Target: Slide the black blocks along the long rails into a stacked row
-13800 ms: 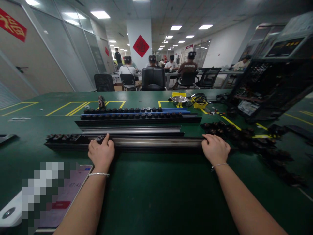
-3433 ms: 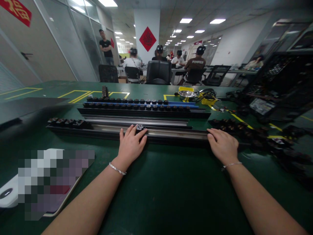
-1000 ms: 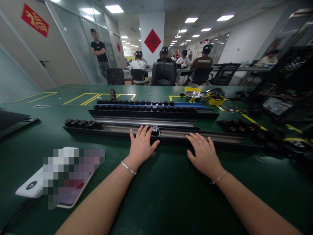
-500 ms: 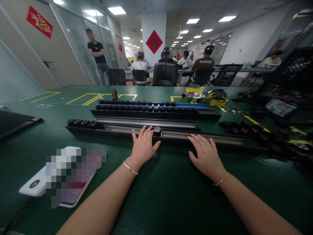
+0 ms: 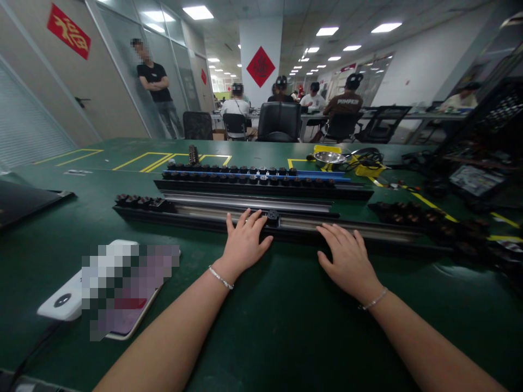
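Note:
A long black rail (image 5: 196, 218) with a metallic inner channel lies across the table before me. My left hand (image 5: 247, 239) rests over its near edge, fingers spread, the fingertips beside a small dark block (image 5: 273, 218) that sits in the channel. Farther right along the same rail is my right hand (image 5: 345, 253), its fingers stretched out over the edge and holding nothing. Several black blocks with brownish tops (image 5: 139, 201) stand in the rail's left end. What lies under the fingertips of both hands is hidden.
Behind it are a silvery strip (image 5: 253, 203) and another rail lined with round black parts (image 5: 229, 177). A dark cluster of parts (image 5: 408, 218) lies right. At left are a phone (image 5: 139, 305) and a white device (image 5: 61, 305). A metal bowl (image 5: 327, 158) stands farther back.
The small block has shifted slightly right along the rail, and its top looks dark where it showed light markings before. Both hands stay nearly in place; the whole view has shifted a little.

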Available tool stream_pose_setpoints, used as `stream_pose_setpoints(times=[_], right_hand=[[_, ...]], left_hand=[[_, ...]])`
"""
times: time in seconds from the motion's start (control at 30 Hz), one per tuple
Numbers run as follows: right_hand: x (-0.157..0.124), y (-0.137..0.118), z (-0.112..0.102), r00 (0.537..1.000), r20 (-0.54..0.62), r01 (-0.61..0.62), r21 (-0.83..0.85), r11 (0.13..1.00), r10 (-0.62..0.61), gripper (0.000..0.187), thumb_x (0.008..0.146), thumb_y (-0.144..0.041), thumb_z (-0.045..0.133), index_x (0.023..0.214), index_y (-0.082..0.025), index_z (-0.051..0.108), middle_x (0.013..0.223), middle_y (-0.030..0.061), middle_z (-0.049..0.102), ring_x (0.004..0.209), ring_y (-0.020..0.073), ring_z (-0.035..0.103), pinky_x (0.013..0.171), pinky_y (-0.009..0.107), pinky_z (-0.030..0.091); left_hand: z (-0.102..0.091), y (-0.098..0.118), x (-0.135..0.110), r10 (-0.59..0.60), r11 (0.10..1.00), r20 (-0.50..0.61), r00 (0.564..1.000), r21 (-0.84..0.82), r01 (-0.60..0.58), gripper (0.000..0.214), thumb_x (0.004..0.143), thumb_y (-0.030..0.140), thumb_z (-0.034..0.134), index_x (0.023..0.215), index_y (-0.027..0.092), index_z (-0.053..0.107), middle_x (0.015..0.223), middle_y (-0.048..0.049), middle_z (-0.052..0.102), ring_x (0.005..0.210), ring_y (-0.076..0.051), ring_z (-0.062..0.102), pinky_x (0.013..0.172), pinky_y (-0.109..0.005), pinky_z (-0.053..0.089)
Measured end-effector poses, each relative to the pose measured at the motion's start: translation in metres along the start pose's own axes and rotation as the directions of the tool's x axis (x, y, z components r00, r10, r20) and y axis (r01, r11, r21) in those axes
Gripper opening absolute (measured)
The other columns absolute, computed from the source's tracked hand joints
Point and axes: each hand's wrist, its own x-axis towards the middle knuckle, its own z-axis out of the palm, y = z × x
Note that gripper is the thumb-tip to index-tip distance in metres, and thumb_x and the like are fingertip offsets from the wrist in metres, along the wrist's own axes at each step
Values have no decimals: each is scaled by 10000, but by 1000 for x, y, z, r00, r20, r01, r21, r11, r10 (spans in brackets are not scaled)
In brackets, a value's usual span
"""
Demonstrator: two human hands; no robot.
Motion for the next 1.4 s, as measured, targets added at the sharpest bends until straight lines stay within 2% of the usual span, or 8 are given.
stream_pose_setpoints(times=[0.2,0.43,0.57,0.67,0.83,1.03,1.4], right_hand=[[0,0,1,1000,-7,1,-7,1000,-1,494,838,-303,415,1316,-193,479,1347,90,522,1272,258,407,1081,540,221],[2,-4,2,1000,-31,-3,-3,1000,3,497,832,-291,429,1315,-188,482,1305,107,547,1245,274,426,1070,550,224],[7,-16,5,997,-63,54,36,998,-52,499,829,-268,440,1319,-184,487,1289,115,552,1213,264,445,1077,507,220],[14,-30,6,995,-74,73,72,995,-68,503,822,-265,457,1320,-213,499,1258,105,574,1165,262,469,1063,492,221],[27,-44,2,999,-15,43,60,997,-42,478,821,-274,470,1294,-280,535,1089,69,639,997,231,524,1013,457,225],[33,-41,-3,993,92,80,7,997,-80,471,832,-261,464,1295,-307,534,965,61,631,912,212,524,894,372,278],[33,-35,-4,985,120,127,-22,992,-123,480,848,-241,440,1321,-294,511,952,64,623,891,204,514,853,341,297]], left_hand=[[-2,2,0,1,1000,10,1000,-16,-1,454,866,444,476,1299,307,487,1392,-60,490,1358,-296,310,1091,-677,97],[-1,3,0,49,998,8,999,-49,-48,457,873,399,479,1309,263,468,1254,-62,595,1243,-255,455,1132,-609,66],[0,4,0,78,996,6,997,-49,-78,472,871,395,482,1314,232,464,1180,-68,628,1152,-243,517,1144,-566,72],[1,5,1,66,997,10,998,-32,-66,475,861,404,496,1314,260,467,1127,-57,640,1116,-249,531,1135,-576,82],[2,7,3,43,999,21,999,-4,-43,463,854,406,505,1307,312,477,1071,-44,640,1082,-253,538,1119,-596,89],[2,7,5,37,999,24,999,6,-37,455,853,410,504,1302,340,487,1026,-33,634,1052,-249,544,1104,-612,114],[3,6,4,40,999,22,999,20,-41,496,854,393,496,1345,353,442,1014,-31,630,1043,-246,543,1108,-602,115]])
